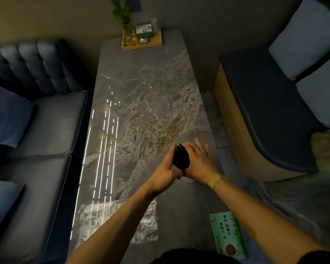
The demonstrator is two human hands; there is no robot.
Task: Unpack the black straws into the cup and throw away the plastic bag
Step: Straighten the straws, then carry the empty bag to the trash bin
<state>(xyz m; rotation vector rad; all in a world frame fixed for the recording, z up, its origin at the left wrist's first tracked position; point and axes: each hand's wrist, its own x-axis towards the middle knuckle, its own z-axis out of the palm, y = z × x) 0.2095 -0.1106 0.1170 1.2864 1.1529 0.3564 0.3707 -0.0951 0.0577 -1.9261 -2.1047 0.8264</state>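
Dim lounge light falls on the marble table [141, 88], sofas on either side and a wooden tray [141, 47] at the far end. Near the table's right edge, my left hand [165, 173] wraps the black straws [181, 159] low down, while my right hand [199, 161] lies flat against the bundle, fingers spread. A pale sliver under my wrists may be the cup [189, 180]. I can't make out any plastic bag, so binning it looks left to do

Marble table [149, 96] is open ahead of the hands; only wooden tray [141, 47] at far end, green card [230, 236] near edge.
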